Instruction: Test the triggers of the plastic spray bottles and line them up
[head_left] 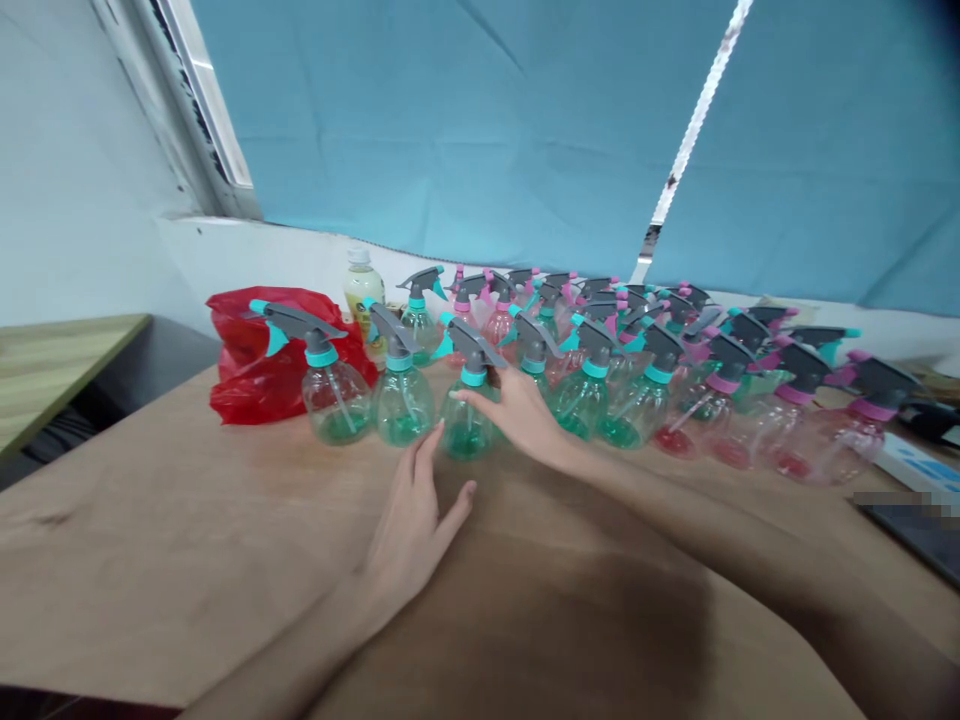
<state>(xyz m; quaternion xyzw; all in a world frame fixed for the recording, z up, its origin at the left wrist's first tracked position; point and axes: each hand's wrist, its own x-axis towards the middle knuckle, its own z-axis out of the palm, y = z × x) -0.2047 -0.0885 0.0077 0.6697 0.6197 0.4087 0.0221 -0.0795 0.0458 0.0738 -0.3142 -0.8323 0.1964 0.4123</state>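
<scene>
A clear green spray bottle [466, 435] with a grey and turquoise trigger head stands upright on the wooden table, a little green liquid at its bottom. My right hand [529, 415] holds it from the right, the thumb across its upper body and the other fingers partly hidden behind. Just in front of it, my left hand [412, 515] is open, its thumb spread from the fingers and nothing in it. To the left stand another green spray bottle [405, 410] and a clear one [336, 405] with green liquid. More green spray bottles [581, 405] continue to the right.
Pink spray bottles [832, 440] stand at the right end, with several more spray bottles behind. A red plastic bag [255, 370] and a white-capped bottle [360, 285] are at the back left. A dark flat device [911, 535] lies at the right edge of the table [187, 540].
</scene>
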